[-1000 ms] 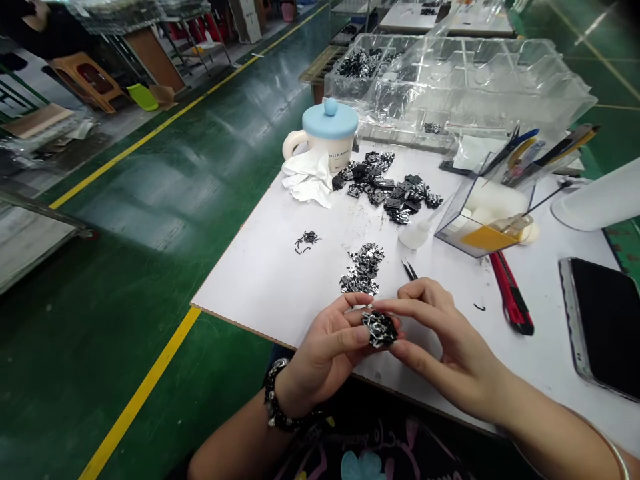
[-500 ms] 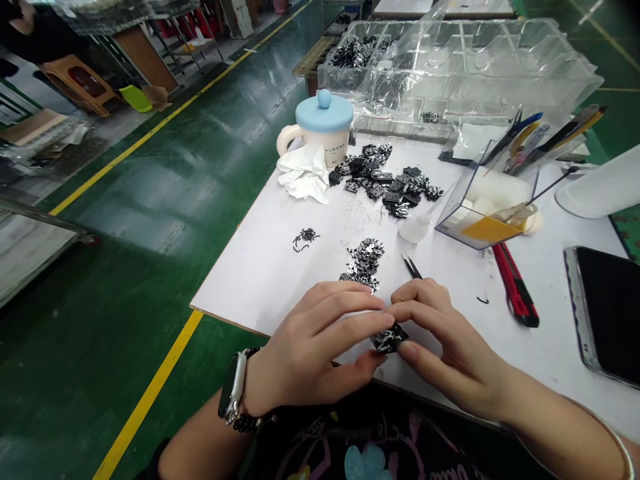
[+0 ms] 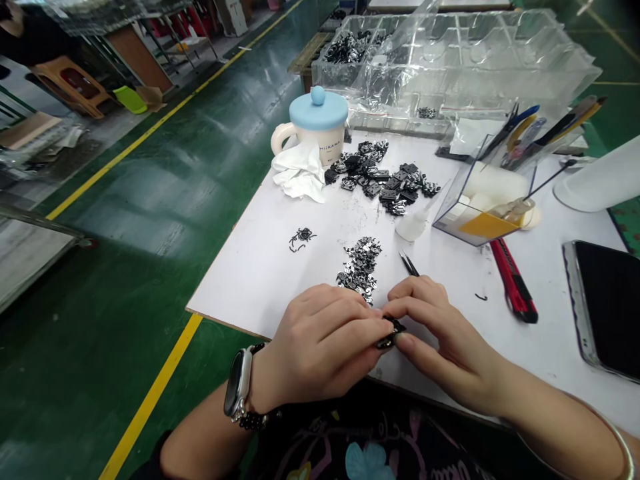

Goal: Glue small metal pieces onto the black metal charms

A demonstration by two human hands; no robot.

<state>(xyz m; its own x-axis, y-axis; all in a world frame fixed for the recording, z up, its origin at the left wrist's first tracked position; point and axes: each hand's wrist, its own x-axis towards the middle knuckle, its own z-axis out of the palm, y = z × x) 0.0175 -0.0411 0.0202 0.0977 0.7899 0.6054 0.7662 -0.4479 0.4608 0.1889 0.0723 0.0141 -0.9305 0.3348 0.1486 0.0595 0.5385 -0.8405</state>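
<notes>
Near the table's front edge, my left hand [image 3: 325, 337] and my right hand [image 3: 440, 340] meet around a small black and silver part [image 3: 390, 333]. Fingers of both hands pinch it from either side and cover much of it. Just beyond lies a pile of small shiny metal pieces [image 3: 361, 267]. The tips of black tweezers [image 3: 409, 263] stick out past my right hand, whose fingers hide the rest. Farther back is a heap of similar black and silver parts [image 3: 385, 177]. A little cluster of thin black curved pieces [image 3: 302, 237] lies to the left.
Behind the heap stand a lidded mug [image 3: 320, 123] with crumpled tissue [image 3: 300, 173] and a compartmented clear tray [image 3: 460, 67]. To the right are a squeeze bottle [image 3: 413, 227], a pen holder [image 3: 463, 213], a red utility knife [image 3: 515, 283], a phone [image 3: 607, 307] and a white cylinder [image 3: 597, 180].
My left fingers have curled in and closed over the part, which shows less of its face now. My right hand keeps its pinch. The whole view has shifted slightly.
</notes>
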